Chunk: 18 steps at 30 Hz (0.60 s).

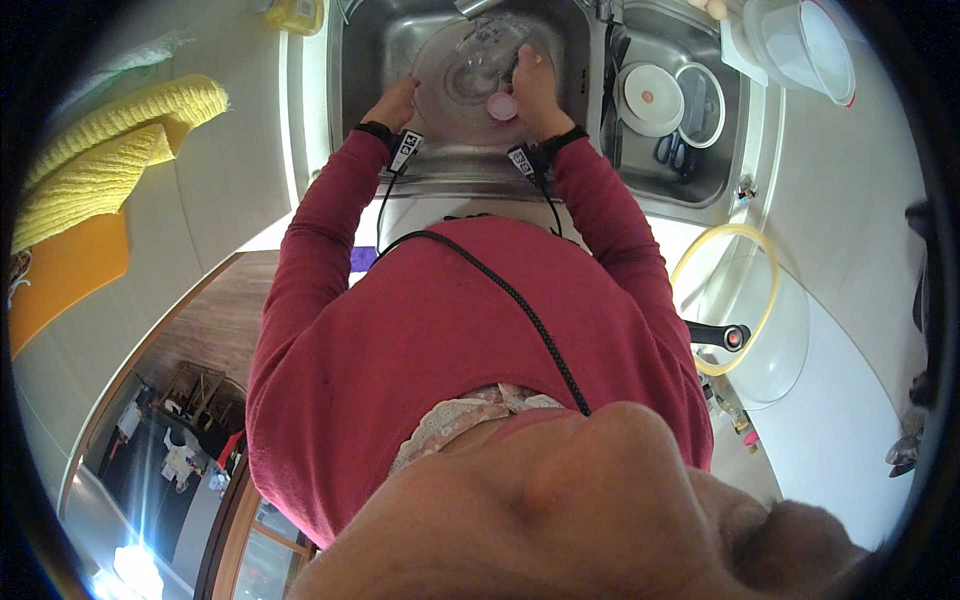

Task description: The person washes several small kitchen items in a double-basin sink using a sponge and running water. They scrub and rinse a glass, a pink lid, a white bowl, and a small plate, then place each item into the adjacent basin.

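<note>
In the left basin of a steel sink (375, 161) lies a large, round, clear glass-like dish (435, 112), wet and partly see-through. My left hand (391, 105) grips the dish's left rim. On the right, my right hand (536, 90) is curled over the dish, around a small tool with a round pink end (502, 106) showing below the fingers. The rest of that tool is hidden by the hand. Above the dish a metal faucet spout (476, 6) reaches in, and water splashes on the dish's middle.
The right basin holds a white bowl (651, 97), a white-rimmed clear container (701, 105) and dark-handled scissors (671, 152). Clear plastic containers (799, 49) stand beyond, at the right. On the left counter lie a yellow towel (112, 150) and an orange mat (75, 270). A yellow-rimmed glass lid (750, 330) sits right.
</note>
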Motion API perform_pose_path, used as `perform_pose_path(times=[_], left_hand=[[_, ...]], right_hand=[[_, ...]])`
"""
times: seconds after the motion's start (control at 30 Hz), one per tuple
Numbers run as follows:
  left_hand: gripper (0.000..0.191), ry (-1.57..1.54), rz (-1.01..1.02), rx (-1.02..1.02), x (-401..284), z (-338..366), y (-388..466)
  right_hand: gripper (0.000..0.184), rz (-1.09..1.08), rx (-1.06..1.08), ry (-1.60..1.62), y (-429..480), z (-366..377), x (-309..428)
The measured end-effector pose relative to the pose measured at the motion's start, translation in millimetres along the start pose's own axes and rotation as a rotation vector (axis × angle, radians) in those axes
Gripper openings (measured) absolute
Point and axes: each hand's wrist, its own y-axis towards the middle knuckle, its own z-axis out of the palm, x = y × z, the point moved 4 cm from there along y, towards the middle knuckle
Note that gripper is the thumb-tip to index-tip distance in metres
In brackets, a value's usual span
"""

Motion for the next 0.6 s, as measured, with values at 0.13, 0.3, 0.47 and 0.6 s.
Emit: perform_pose_path(times=[0.13, 0.3, 0.47, 0.6], left_hand=[[0.053, -0.695, -0.212, -0.220, -67, 22, -10], [0.063, -0.868, -0.182, -0.043, -133, 51, -47], [0.079, -0.774, -0.171, -0.192, -131, 57, -47], [0.072, -0.604, -0.002, -0.316, -132, 53, -42]], right_hand=[[0.038, 0.520, 0.086, 0.446, -22, 8, 6], [0.039, 0.537, 0.150, 0.355, -39, 16, 25], [0.050, 0.479, 0.227, 0.374, -49, 19, 36], [0.051, 0.443, 0.320, 0.417, -48, 13, 44]])
